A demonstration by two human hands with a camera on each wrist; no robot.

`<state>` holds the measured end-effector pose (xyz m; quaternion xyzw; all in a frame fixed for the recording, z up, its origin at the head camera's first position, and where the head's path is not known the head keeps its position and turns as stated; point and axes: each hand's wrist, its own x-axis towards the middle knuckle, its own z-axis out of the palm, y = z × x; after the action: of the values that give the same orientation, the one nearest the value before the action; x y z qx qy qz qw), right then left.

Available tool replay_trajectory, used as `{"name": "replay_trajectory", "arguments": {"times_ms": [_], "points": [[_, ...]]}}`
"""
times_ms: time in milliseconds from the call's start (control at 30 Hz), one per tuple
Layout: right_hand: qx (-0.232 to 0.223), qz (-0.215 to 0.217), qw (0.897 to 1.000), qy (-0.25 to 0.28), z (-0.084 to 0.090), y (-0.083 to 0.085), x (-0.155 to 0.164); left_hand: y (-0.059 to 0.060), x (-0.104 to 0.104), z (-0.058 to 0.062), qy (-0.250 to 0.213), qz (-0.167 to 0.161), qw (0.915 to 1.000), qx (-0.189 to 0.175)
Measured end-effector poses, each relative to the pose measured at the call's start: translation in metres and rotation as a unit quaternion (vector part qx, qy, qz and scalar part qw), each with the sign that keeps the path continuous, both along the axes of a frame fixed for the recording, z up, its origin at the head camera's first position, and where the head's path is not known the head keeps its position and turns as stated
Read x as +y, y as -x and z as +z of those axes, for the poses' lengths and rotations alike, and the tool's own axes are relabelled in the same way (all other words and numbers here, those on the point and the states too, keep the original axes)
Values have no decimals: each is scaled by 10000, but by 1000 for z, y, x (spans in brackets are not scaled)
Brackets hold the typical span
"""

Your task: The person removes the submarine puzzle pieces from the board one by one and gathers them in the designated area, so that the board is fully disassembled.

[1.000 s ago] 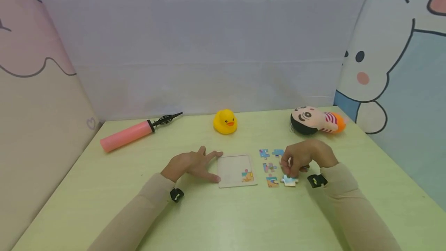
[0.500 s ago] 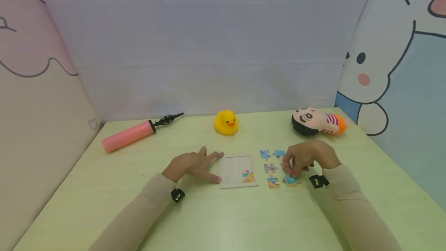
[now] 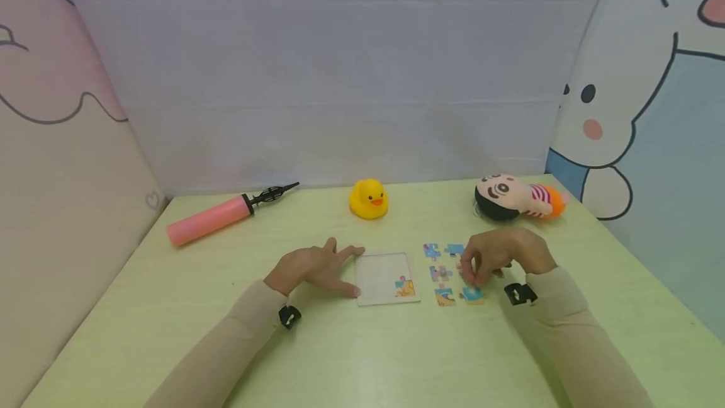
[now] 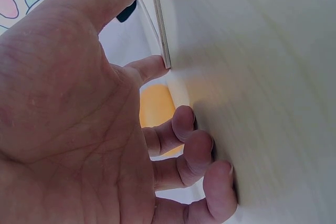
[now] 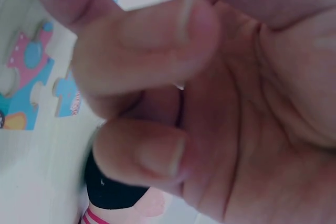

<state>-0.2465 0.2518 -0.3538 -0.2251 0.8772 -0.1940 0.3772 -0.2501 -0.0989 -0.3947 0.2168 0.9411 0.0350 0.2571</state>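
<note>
While holding one piece (image 3: 404, 286), puzzle tray (image 3: 378, 274), left hand (image 3: 313, 267) steadying

A pale, flat, rectangular wooden puzzle tray (image 3: 381, 277) lies on the table, one colourful piece (image 3: 403, 286) seated in its near right corner. Just right of it, loose blue-and-pink cardboard jigsaw pieces (image 3: 440, 273) lie flat in a small cluster, the blue nearest piece (image 3: 472, 294) under curled fingertips.
</note>
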Motion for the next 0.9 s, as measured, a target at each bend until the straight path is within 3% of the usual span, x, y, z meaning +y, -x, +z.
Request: {"name": "replay_trajectory", "arguments": {"times_ms": [267, 600, 900], "points": [[190, 607, 9952, 750, 0, 6, -6, 0, 0, 1, -98, 18, 9999, -55], [717, 725, 9924, 688, -8, 3, -29, 1, 0, 0, -80, 14, 10000, -26], [896, 671, 9911, 715, -14, -3, -50, -1, 0, 0, -58, 35, 10000, 14]]}}
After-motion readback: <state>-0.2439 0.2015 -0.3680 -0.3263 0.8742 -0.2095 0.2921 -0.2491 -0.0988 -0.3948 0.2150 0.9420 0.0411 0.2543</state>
